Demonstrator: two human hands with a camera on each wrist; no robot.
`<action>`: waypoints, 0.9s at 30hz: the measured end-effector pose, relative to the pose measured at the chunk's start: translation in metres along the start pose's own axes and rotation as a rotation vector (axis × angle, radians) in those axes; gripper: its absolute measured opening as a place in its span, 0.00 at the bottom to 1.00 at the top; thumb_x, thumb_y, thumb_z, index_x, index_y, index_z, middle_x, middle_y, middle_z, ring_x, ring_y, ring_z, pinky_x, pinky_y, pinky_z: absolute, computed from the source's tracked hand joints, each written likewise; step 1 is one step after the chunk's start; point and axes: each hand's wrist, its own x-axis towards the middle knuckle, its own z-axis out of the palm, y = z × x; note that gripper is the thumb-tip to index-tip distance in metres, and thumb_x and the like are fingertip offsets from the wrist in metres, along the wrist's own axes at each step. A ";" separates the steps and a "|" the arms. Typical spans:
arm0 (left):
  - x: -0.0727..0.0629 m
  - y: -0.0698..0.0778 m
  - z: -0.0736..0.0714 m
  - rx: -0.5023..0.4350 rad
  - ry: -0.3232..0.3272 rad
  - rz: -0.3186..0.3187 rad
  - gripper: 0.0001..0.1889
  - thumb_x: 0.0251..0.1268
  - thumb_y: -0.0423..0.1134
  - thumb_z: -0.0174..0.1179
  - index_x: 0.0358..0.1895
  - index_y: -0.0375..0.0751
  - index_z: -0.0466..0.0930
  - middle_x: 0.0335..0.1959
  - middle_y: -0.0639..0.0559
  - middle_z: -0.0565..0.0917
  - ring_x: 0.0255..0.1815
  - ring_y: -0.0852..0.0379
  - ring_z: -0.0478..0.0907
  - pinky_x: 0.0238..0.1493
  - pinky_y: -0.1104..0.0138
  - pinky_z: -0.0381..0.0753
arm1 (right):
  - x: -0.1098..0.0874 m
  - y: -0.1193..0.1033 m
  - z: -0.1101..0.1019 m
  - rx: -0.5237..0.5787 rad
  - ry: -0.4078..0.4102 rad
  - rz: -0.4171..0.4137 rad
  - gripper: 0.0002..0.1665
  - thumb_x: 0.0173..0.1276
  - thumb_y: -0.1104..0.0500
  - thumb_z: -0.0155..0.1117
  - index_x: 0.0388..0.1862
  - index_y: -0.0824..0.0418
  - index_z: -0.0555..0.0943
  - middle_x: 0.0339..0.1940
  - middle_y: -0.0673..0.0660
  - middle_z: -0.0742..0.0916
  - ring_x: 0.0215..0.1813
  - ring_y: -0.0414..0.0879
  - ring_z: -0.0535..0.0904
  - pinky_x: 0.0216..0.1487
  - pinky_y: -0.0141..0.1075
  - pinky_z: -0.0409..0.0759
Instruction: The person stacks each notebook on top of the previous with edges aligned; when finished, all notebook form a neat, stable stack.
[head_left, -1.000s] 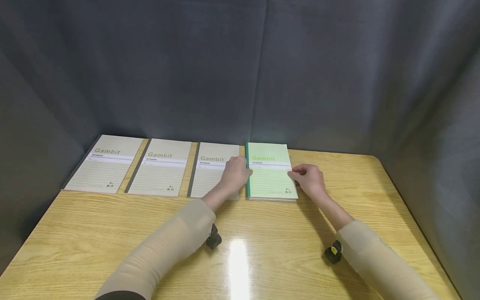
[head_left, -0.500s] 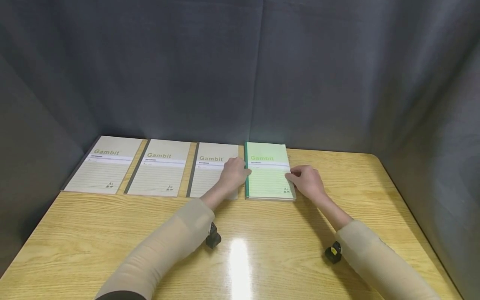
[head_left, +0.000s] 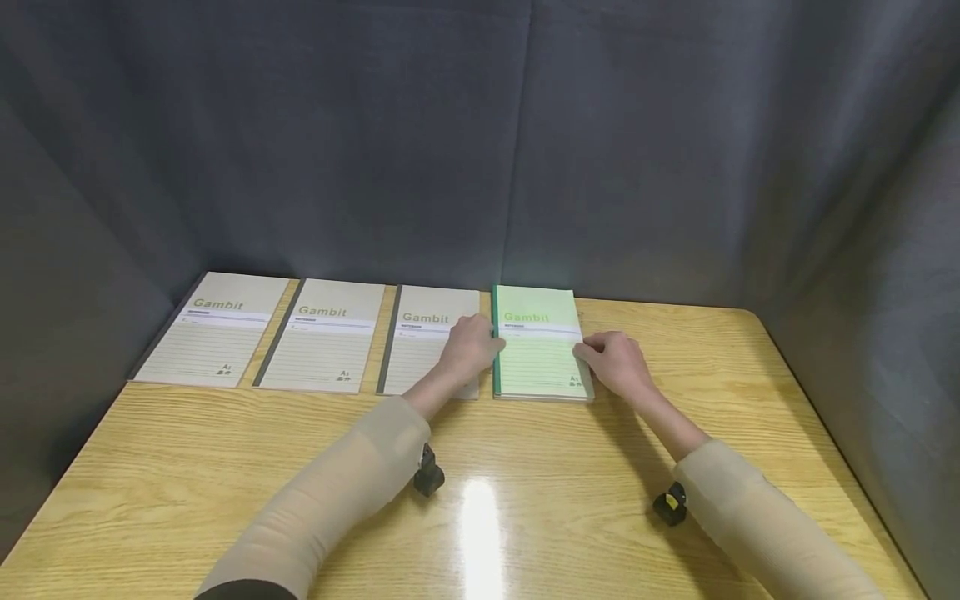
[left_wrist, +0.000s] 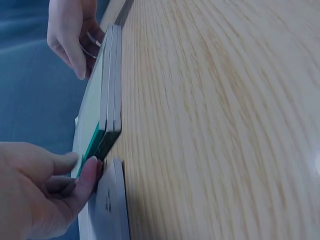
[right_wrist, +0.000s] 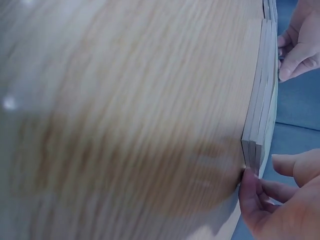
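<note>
A notebook [head_left: 536, 360] with a pale green cover and green spine tops a small stack of notebooks [left_wrist: 117, 80] near the back of the table. On its left side, my left hand [head_left: 472, 343] has thumb and curled fingers at the green spine, as the left wrist view shows close up. My right hand [head_left: 618, 365] is at the opposite long edge, thumb over the cover's border. In the right wrist view its fingertips [right_wrist: 248, 179] press against the stack's side. The lower notebooks' covers are hidden under the green one.
Three pale grey notebooks with dark spines lie in a row to the left: the far-left notebook [head_left: 198, 350], the middle notebook [head_left: 315, 360] and the near notebook [head_left: 412, 367], which my left hand partly covers. Behind the wooden table [head_left: 360, 492] hangs a dark curtain [head_left: 360, 150].
The right hand has edged slightly left against the stack, and its lower fingers have slipped from sight in the head view. The stack's right edges look more even. The left hand stays in place.
</note>
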 end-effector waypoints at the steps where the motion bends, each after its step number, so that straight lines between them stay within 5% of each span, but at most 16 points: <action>1: 0.000 -0.002 -0.002 -0.002 0.004 0.015 0.16 0.76 0.36 0.56 0.27 0.33 0.82 0.13 0.53 0.72 0.11 0.63 0.64 0.12 0.75 0.63 | 0.000 0.000 -0.001 0.004 0.008 -0.001 0.25 0.77 0.52 0.58 0.61 0.68 0.83 0.55 0.67 0.89 0.54 0.58 0.85 0.54 0.49 0.82; 4: -0.003 -0.008 -0.011 0.004 0.044 0.056 0.16 0.79 0.39 0.54 0.38 0.30 0.86 0.23 0.46 0.84 0.18 0.61 0.74 0.21 0.72 0.75 | 0.000 0.000 -0.004 0.035 0.063 -0.027 0.25 0.78 0.54 0.57 0.64 0.70 0.81 0.53 0.68 0.89 0.51 0.59 0.85 0.52 0.49 0.82; 7: -0.006 -0.017 -0.028 0.038 0.089 0.075 0.18 0.80 0.41 0.52 0.58 0.33 0.83 0.45 0.41 0.88 0.38 0.54 0.83 0.43 0.64 0.86 | 0.000 -0.004 -0.008 0.104 0.143 -0.061 0.25 0.78 0.57 0.56 0.66 0.70 0.79 0.53 0.70 0.89 0.53 0.61 0.86 0.54 0.52 0.83; 9: -0.008 -0.022 -0.042 0.075 0.116 0.081 0.21 0.80 0.42 0.52 0.67 0.36 0.78 0.56 0.40 0.86 0.51 0.50 0.84 0.57 0.57 0.85 | 0.000 -0.011 -0.010 0.168 0.171 -0.074 0.24 0.78 0.57 0.55 0.67 0.69 0.79 0.56 0.69 0.88 0.56 0.62 0.86 0.57 0.54 0.84; 12: -0.008 -0.032 -0.065 0.118 0.117 0.092 0.22 0.80 0.42 0.52 0.69 0.35 0.76 0.57 0.39 0.84 0.58 0.44 0.81 0.62 0.53 0.82 | -0.002 -0.029 -0.012 0.266 0.174 -0.079 0.24 0.78 0.56 0.56 0.68 0.66 0.78 0.61 0.67 0.86 0.60 0.62 0.85 0.62 0.54 0.84; 20: -0.020 -0.058 -0.115 0.055 0.054 0.020 0.31 0.84 0.49 0.38 0.79 0.32 0.59 0.77 0.33 0.68 0.79 0.35 0.63 0.80 0.45 0.65 | -0.005 -0.091 0.017 0.720 -0.071 -0.024 0.33 0.82 0.46 0.53 0.77 0.62 0.68 0.75 0.66 0.75 0.73 0.63 0.75 0.67 0.54 0.81; 23: -0.024 -0.066 -0.127 -0.071 -0.033 -0.070 0.34 0.84 0.54 0.32 0.83 0.37 0.51 0.83 0.36 0.58 0.84 0.35 0.55 0.81 0.44 0.62 | -0.006 -0.114 0.030 0.850 -0.192 0.020 0.39 0.83 0.38 0.44 0.81 0.60 0.61 0.80 0.67 0.68 0.78 0.65 0.68 0.73 0.57 0.76; 27: -0.023 -0.073 -0.136 -0.284 -0.121 -0.186 0.34 0.85 0.55 0.29 0.84 0.40 0.48 0.85 0.38 0.51 0.85 0.36 0.50 0.80 0.44 0.64 | -0.004 -0.136 0.042 0.858 -0.294 0.066 0.46 0.81 0.30 0.37 0.84 0.57 0.54 0.83 0.68 0.61 0.83 0.66 0.60 0.79 0.59 0.68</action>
